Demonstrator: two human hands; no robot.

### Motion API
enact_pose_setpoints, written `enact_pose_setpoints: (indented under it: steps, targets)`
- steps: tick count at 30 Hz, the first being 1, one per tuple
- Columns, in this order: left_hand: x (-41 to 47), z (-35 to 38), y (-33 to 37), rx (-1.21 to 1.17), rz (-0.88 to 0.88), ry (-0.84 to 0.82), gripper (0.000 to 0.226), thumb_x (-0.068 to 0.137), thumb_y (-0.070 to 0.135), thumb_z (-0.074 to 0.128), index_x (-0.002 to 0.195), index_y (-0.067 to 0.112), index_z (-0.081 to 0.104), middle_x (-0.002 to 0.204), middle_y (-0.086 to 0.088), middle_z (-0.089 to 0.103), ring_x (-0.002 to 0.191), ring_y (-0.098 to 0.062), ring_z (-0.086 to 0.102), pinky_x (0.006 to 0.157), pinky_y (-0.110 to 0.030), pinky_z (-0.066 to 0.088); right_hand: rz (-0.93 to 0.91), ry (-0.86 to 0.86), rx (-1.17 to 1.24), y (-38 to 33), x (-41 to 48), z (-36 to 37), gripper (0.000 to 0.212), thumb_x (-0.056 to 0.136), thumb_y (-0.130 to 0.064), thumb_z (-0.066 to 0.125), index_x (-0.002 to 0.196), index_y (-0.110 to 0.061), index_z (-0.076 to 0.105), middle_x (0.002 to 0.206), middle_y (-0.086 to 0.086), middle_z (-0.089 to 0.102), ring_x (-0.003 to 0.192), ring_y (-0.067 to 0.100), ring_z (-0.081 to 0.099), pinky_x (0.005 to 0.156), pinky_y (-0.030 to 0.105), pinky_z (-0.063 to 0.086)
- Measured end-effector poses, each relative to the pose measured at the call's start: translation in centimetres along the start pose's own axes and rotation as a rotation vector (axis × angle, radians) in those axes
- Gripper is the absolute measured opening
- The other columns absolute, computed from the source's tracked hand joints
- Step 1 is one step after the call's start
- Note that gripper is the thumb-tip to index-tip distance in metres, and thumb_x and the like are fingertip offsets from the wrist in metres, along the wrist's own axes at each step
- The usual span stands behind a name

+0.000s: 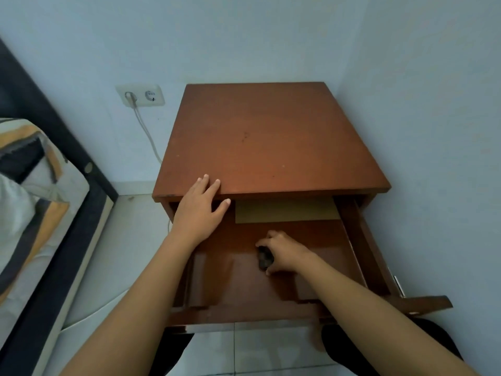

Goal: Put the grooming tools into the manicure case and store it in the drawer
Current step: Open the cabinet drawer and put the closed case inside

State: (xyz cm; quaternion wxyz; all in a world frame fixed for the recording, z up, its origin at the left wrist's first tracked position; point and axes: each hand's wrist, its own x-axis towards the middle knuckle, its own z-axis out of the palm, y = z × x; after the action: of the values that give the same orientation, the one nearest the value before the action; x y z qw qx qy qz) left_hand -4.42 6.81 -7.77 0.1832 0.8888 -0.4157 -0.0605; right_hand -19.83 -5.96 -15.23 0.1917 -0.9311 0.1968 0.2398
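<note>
Pale blue-white walls meet in a corner behind a brown wooden nightstand (271,137), tiled floor (244,348) below.

R hand (284,255) is down inside the pulled-out drawer (360,253), fingers curled round a small dark object (264,259), prob. the manicure case. Most of it is hidden under the palm, and it's dim and blurry, so can't confirm shape or whether it's zipped. It sits approx. mid-drawer, on or just above the drawer floor; contact w/ the bottom can't be told.

L hand (200,210) lies flat and spread, fingers apart, over the front edge of the nightstand top at its left corner, gripping nothing.

Drawer holds a flat tan sheet or envelope (287,211) at the back, partly tucked under the top; the rest of the glossy bottom is bare. Drawer front at the near right looks skewed, w/ a metal fitting (398,286) showing.

Left: bed w/ dark frame (67,147) and striped grey-orange bedding (35,158), cut off by the edge. Double wall socket (140,95) w/ a white cable (146,131) plugged in, running down behind the nightstand. Dark-clad knees (352,346) at bottom, partly behind the forearms.
</note>
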Motion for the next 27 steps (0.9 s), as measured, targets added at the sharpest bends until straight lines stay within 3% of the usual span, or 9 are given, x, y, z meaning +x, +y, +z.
enact_pose_setpoints:
  steps: [5, 9, 14, 16, 20, 23, 27]
  targets:
    - [-5.0, -0.9, 0.7, -0.144, 0.007, -0.028, 0.06, 0.094, 0.048, 0.042, 0.147, 0.023, 0.029, 0.157, 0.004, 0.017, 0.144, -0.013, 0.012, 0.114, -0.036, 0.02, 0.042, 0.07, 0.154, -0.7, -2.8, -0.2, 0.073, 0.083, -0.042, 0.062, 0.144, -0.025, 0.026, 0.154, 0.009, 0.021, 0.14, 0.029, 0.025, 0.111, 0.043, 0.033]
    - [-10.4, -0.5, 1.8, -0.081, 0.213, -0.15, 0.061, 0.093, 0.053, 0.037, 0.147, 0.028, 0.025, 0.157, 0.01, 0.013, 0.144, -0.007, 0.009, 0.113, -0.028, 0.015, -0.068, 0.268, 0.284, -1.4, -8.9, 0.3, 0.056, 0.09, -0.047, 0.047, 0.14, -0.026, 0.034, 0.145, -0.002, 0.038, 0.132, 0.017, 0.038, 0.107, 0.035, 0.037]
    - [-15.3, 0.8, 3.0, -0.035, 0.335, -0.293, 0.074, 0.082, 0.069, 0.026, 0.147, 0.035, 0.018, 0.156, 0.015, 0.01, 0.143, -0.003, 0.007, 0.116, -0.03, 0.009, -0.173, 0.297, 0.258, -1.2, -15.6, 2.0, 0.052, 0.088, -0.054, 0.047, 0.136, -0.035, 0.039, 0.144, -0.014, 0.039, 0.131, 0.004, 0.036, 0.108, 0.029, 0.034]
    - [-16.5, 1.4, 2.9, 0.02, 0.343, -0.313, 0.083, 0.073, 0.074, 0.015, 0.147, 0.036, 0.016, 0.156, 0.015, 0.01, 0.143, -0.003, 0.008, 0.11, -0.024, 0.005, -0.183, 0.328, 0.197, -0.9, -16.7, 2.6, 0.049, 0.088, -0.049, 0.05, 0.135, -0.035, 0.042, 0.142, -0.014, 0.043, 0.129, 0.003, 0.039, 0.107, 0.03, 0.037]
    - [-16.5, 2.4, 1.5, 0.117, 0.32, -0.269, 0.069, 0.087, 0.064, 0.019, 0.147, 0.032, 0.017, 0.157, 0.01, 0.015, 0.144, -0.007, 0.01, 0.111, -0.023, 0.006, -0.186, 0.41, 0.098, -0.7, -16.8, 3.2, 0.046, 0.092, -0.037, 0.051, 0.136, -0.027, 0.043, 0.139, -0.006, 0.049, 0.125, 0.009, 0.044, 0.105, 0.027, 0.038]
    - [-15.1, 3.2, 0.7, 0.204, 0.38, -0.171, 0.077, 0.083, 0.066, 0.002, 0.148, 0.028, 0.017, 0.157, 0.008, 0.017, 0.144, -0.008, 0.011, 0.111, -0.022, 0.003, -0.212, 0.455, 0.014, -0.3, -15.7, 2.9, 0.048, 0.094, -0.033, 0.047, 0.14, -0.022, 0.038, 0.141, -0.002, 0.047, 0.127, 0.013, 0.043, 0.105, 0.025, 0.035]
    - [-12.2, 4.4, 0.6, 0.204, 0.362, -0.044, 0.083, 0.085, 0.068, -0.004, 0.146, 0.02, 0.024, 0.154, 0.003, 0.018, 0.143, -0.012, 0.01, 0.113, -0.033, 0.001, -0.229, 0.621, -0.032, 0.8, -12.9, 2.5, 0.049, 0.092, -0.028, 0.053, 0.136, -0.012, 0.043, 0.141, 0.007, 0.048, 0.133, 0.021, 0.042, 0.109, 0.038, 0.04]
